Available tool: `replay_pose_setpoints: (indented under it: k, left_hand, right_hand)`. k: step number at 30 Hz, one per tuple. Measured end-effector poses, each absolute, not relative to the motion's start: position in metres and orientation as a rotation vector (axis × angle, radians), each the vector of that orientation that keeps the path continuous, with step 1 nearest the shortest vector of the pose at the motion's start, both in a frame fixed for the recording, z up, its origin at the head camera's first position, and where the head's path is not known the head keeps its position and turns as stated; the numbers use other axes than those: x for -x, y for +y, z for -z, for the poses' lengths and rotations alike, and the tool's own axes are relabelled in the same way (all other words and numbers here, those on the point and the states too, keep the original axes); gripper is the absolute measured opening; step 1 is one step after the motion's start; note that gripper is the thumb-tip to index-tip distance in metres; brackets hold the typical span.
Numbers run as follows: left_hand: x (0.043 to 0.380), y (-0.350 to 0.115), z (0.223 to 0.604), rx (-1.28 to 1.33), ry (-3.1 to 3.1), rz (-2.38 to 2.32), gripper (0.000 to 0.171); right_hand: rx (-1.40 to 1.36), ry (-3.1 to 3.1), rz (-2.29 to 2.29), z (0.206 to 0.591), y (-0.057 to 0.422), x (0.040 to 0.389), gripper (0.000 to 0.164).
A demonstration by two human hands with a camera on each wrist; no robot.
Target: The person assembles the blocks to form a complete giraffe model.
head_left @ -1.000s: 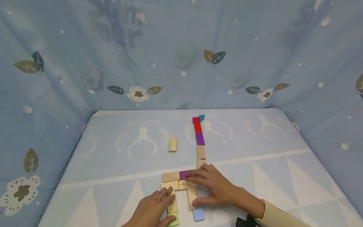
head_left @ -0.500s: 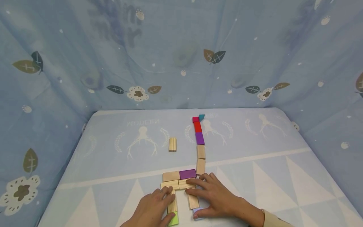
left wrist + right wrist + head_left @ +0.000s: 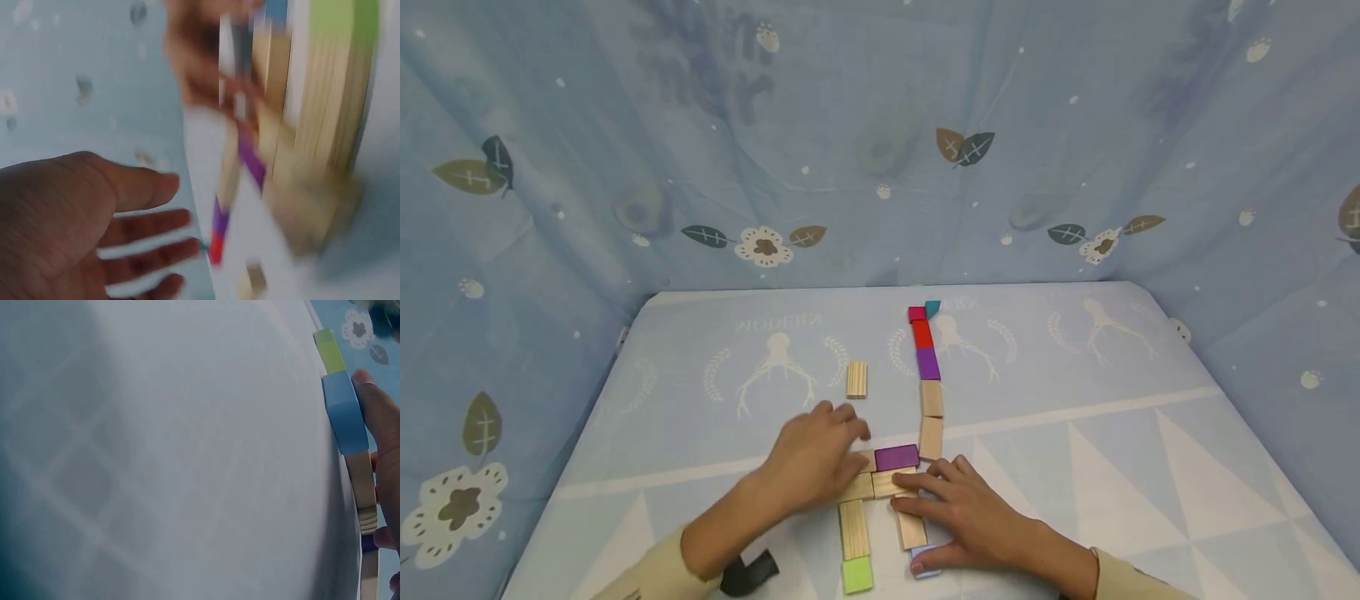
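Observation:
In the head view, my left hand [image 3: 816, 454] hovers over the left end of two crosswise rows of blocks, partly hiding them. Its fingers hold nothing in the left wrist view, which is blurred. My right hand [image 3: 973, 521] has its thumb on the light blue block [image 3: 345, 412]. Its other fingers spread over a plain wooden block [image 3: 913, 535] and the crosswise wooden block [image 3: 882, 486]. Behind that lies a purple block [image 3: 897, 457]. On the left leg of the layout, a wooden block [image 3: 853, 529] ends in a light green block [image 3: 857, 575].
A line of blocks runs away from the purple one: wooden [image 3: 931, 437], purple [image 3: 928, 364], red [image 3: 922, 334], with a teal piece [image 3: 932, 308] at the far end. A separate wooden block [image 3: 856, 380] lies farther back. Patterned cloth [image 3: 880, 167] hangs around the table.
My left hand has left the wooden and green blocks and moved forward to the crosswise rows. My right hand slid back from the purple block, its thumb coming onto the light blue block.

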State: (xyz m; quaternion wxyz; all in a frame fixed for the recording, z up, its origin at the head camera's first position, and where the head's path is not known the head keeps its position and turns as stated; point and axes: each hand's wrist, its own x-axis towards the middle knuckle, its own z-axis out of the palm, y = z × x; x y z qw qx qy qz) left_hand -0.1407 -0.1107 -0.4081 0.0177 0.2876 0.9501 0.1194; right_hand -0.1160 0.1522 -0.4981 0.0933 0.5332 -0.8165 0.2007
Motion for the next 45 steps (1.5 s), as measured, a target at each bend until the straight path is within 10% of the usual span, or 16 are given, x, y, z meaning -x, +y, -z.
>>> replay_pose_setpoints:
  k: [11,19,45]
  left_hand:
    - [0.239,-0.129,0.441,-1.17,2.969,-0.127,0.054]
    - [0.252,-0.136,0.459,-1.319,3.004,0.087,0.023]
    - [0.135,-0.176,0.425,-0.629,3.044,-0.226,0.034]
  right_hand:
    - [-1.578,-2.437,-0.631,0.503,0.151,0.115,0.07]
    - [-1.58,-2.434,-0.623,0.501,0.151,0.115,0.07]
    - [-1.555,-2.392,-0.654,0.501,0.154,0.115,0.07]
